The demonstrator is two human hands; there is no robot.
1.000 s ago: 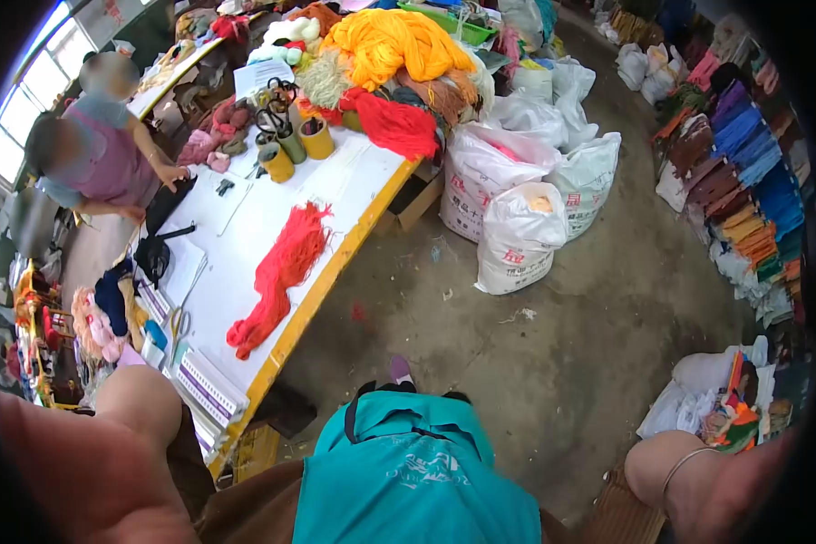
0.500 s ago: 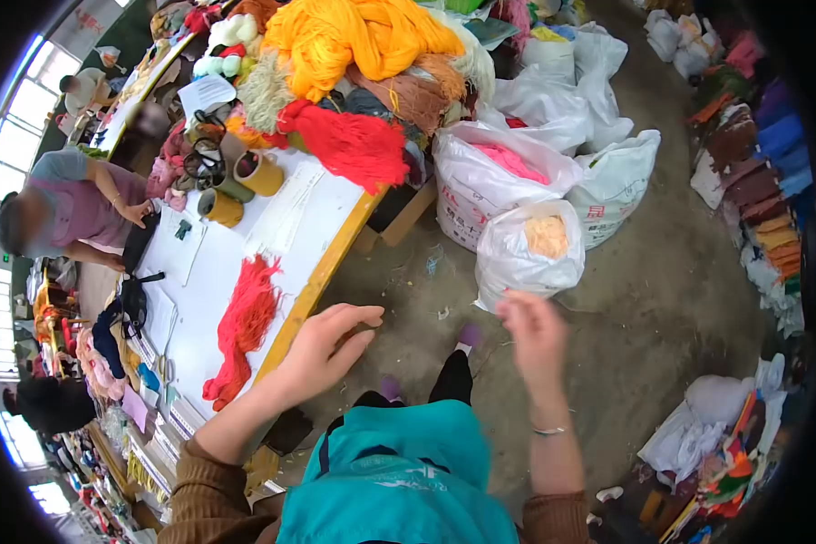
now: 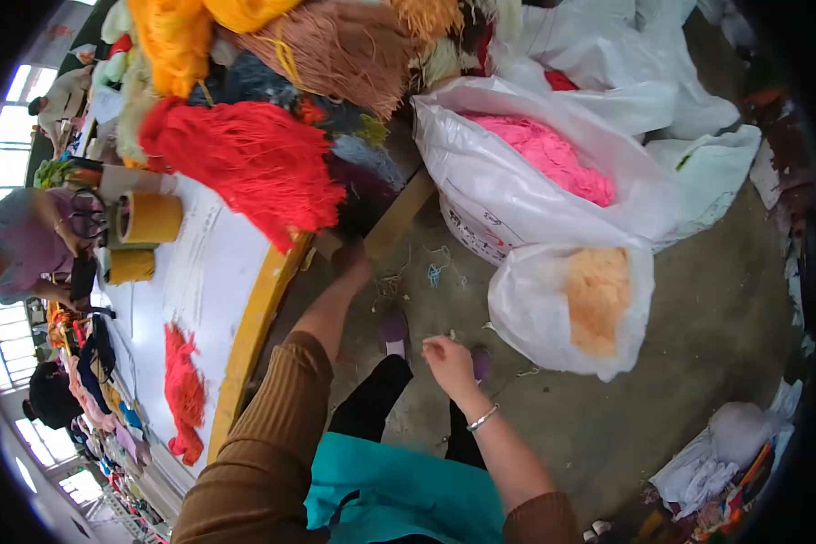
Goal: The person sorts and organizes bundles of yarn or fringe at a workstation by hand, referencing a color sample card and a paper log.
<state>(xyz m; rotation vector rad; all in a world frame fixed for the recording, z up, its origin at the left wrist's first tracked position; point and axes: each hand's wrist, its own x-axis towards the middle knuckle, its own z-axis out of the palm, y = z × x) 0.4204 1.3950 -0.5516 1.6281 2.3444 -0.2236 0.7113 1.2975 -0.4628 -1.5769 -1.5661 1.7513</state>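
Observation:
My left hand [image 3: 354, 264] reaches toward a brown cardboard edge [image 3: 401, 216] below the table's corner; its fingers are in shadow and hard to make out. Over the floor, my right hand [image 3: 451, 364] hangs with its fingers curled together, and nothing shows in them. A large red yarn bundle [image 3: 245, 168] lies on the table corner above my left hand, its strands drooping over the edge. Right of my hands stands a white sack of peach yarn [image 3: 515, 313]. Behind it, a bigger white sack [image 3: 458, 136] holds pink yarn [image 3: 548, 154].
A yellow-edged white table [image 3: 236, 272] runs along the left, bearing a small coral-red yarn bundle [image 3: 183, 394] and cardboard tubes [image 3: 150, 218]. A person [image 3: 36, 240] works across it. Thread scraps [image 3: 435, 272] litter the floor. White bags [image 3: 707, 471] lie at the lower right.
My view has come closer to the sacks and the table corner. My left hand has moved forward and down beside the table; the right has dropped toward my feet, its fingers curled.

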